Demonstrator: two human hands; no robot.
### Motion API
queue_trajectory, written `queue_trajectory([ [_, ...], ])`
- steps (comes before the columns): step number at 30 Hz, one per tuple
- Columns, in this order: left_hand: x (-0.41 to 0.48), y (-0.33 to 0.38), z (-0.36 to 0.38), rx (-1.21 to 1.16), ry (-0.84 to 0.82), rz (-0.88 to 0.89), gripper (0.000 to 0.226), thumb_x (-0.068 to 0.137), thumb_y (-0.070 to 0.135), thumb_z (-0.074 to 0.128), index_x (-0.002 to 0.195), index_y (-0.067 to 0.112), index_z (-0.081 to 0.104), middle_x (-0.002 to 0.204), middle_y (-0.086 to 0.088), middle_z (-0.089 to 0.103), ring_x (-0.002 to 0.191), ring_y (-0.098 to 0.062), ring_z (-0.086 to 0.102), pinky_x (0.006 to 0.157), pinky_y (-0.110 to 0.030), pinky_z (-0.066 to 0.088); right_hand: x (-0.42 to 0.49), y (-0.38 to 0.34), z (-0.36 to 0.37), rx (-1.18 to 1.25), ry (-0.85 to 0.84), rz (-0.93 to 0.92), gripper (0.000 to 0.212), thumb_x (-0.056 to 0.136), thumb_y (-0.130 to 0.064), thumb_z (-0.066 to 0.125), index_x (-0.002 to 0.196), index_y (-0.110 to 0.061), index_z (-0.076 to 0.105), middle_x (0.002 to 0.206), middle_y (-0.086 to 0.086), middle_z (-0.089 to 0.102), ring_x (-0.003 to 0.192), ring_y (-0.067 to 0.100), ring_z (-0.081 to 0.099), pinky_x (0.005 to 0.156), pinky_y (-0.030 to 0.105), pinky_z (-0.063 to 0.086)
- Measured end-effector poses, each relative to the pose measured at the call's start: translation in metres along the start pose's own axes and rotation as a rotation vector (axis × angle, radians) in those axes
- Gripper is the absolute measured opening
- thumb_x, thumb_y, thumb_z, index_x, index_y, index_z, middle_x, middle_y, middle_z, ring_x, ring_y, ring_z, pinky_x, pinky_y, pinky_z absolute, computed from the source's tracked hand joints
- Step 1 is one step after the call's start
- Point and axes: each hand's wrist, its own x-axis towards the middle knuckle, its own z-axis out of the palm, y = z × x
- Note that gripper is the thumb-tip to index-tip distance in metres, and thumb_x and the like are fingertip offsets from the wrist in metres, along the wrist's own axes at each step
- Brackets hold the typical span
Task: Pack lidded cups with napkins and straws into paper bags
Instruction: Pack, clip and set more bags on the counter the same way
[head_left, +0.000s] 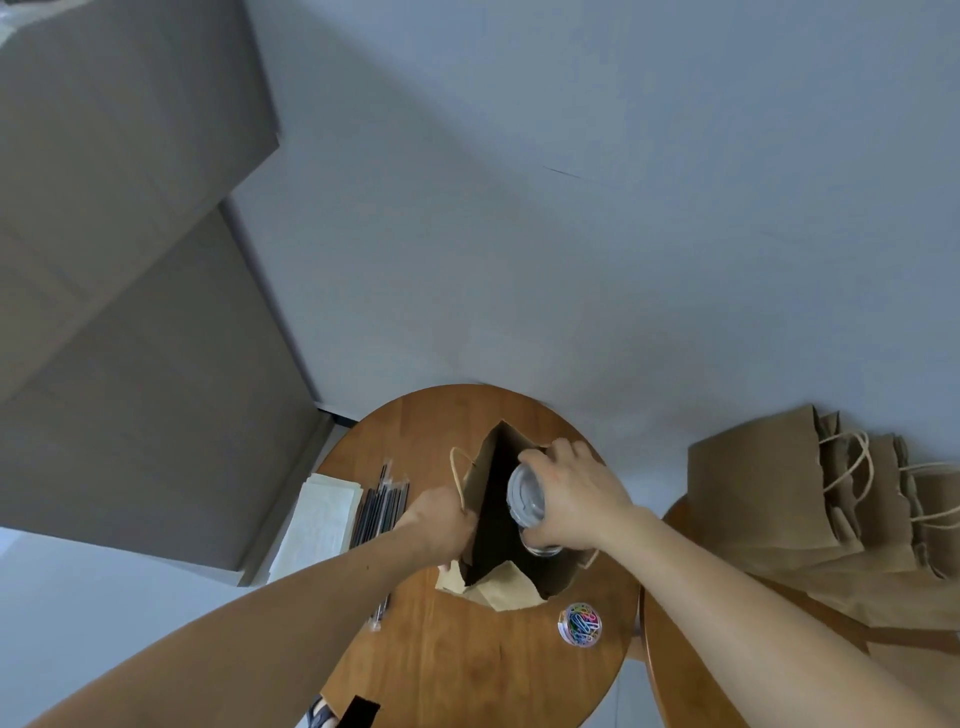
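1. Round wooden table is the work surface, sitting close to a plain grey wall.
2. Nearest thing on it, by the near right edge, is a small clear tub of coloured paper clips, on its own, apart from the bag.
3. Left hand comes in from the near left with its fingers clamped on the left rim of the brown paper bag, right by the twine handle, so the mouth gapes wide.
4. That bag stands upright around the middle of the table, and the inside is just dark.
5. Right hand is wrapped round a clear cup with a grey lid, fingers curled about its side. The cup sits lid-up in the right side of the bag's mouth, with the lid above the rim.
6. At the left edge, a bunch of dark wrapped straws lies just beside a stack of white napkins, which overhang the edge.
7. Off to the right, a 2nd wooden table carries a pile of flat brown bags with twine handles.
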Motion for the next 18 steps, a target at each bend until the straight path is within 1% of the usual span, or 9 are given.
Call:
queue_trajectory([
  [2, -0.002, 0.0, -0.001, 0.01, -0.011, 0.01, 0.019, 0.1, 0.026, 0.045, 0.092, 0.015, 0.059, 0.073, -0.007, 0.069, 0.051, -0.012, 0.07, 0.057, -0.028, 0.061, 0.013, -0.007, 0.017, 0.019, -0.055, 0.049, 0.097, 0.067, -0.064, 0.071, 0.145, -0.028, 0.026, 0.143, 0.007, 0.036, 0.127, 0.032, 0.039, 0.094, 0.038, 0.049],
  [4, -0.003, 0.002, -0.002, -0.008, -0.006, 0.008, 0.021, 0.1, 0.024, 0.044, 0.093, 0.013, 0.06, 0.075, -0.008, 0.07, 0.053, -0.014, 0.07, 0.062, -0.033, 0.062, 0.027, -0.014, 0.033, 0.057, -0.113, 0.116, 0.098, 0.069, -0.063, 0.071, 0.146, -0.025, 0.023, 0.142, 0.011, 0.036, 0.126, 0.036, 0.042, 0.095, 0.04, 0.049],
  [7, -0.007, 0.003, -0.004, -0.026, 0.006, 0.001, 0.023, 0.1, 0.022, 0.041, 0.096, 0.012, 0.061, 0.079, -0.011, 0.071, 0.057, -0.016, 0.071, 0.065, -0.037, 0.062, 0.047, -0.027, 0.057, 0.072, -0.173, 0.175, 0.096, 0.074, -0.061, 0.069, 0.146, -0.021, 0.02, 0.142, 0.016, 0.034, 0.126, 0.04, 0.045, 0.102, 0.044, 0.044],
  [9, -0.01, 0.002, -0.003, -0.035, -0.014, -0.007, 0.023, 0.1, 0.023, 0.04, 0.098, 0.013, 0.06, 0.081, -0.011, 0.072, 0.059, -0.017, 0.072, 0.067, -0.039, 0.062, 0.058, -0.033, 0.076, 0.043, -0.182, 0.181, 0.09, 0.079, -0.057, 0.067, 0.144, -0.018, 0.019, 0.14, 0.019, 0.034, 0.122, 0.039, 0.047, 0.102, 0.044, 0.042],
  [11, -0.013, 0.001, -0.003, -0.052, -0.029, -0.012, 0.02, 0.101, 0.025, 0.041, 0.1, 0.015, 0.059, 0.083, -0.009, 0.071, 0.06, -0.017, 0.072, 0.065, -0.037, 0.062, 0.067, -0.035, 0.095, 0.034, -0.181, 0.186, 0.086, 0.081, -0.054, 0.064, 0.144, -0.017, 0.019, 0.138, 0.019, 0.034, 0.118, 0.038, 0.048, 0.1, 0.044, 0.044],
  [14, -0.012, 0.0, -0.005, -0.042, -0.021, -0.017, 0.021, 0.102, 0.031, 0.042, 0.102, 0.018, 0.058, 0.081, -0.006, 0.069, 0.059, -0.016, 0.072, 0.062, -0.03, 0.062, 0.076, -0.037, 0.119, 0.04, -0.198, 0.18, 0.084, 0.083, -0.053, 0.061, 0.145, -0.018, 0.016, 0.139, 0.018, 0.031, 0.119, 0.036, 0.046, 0.101, 0.045, 0.043],
  [18, -0.01, -0.002, -0.008, -0.021, -0.028, -0.024, 0.02, 0.102, 0.031, 0.042, 0.095, 0.02, 0.058, 0.075, -0.005, 0.067, 0.055, -0.014, 0.071, 0.06, -0.025, 0.061, 0.076, -0.041, 0.142, 0.055, -0.19, 0.189, 0.082, 0.083, -0.049, 0.061, 0.145, -0.02, 0.015, 0.139, 0.018, 0.029, 0.12, 0.034, 0.045, 0.099, 0.042, 0.044],
])
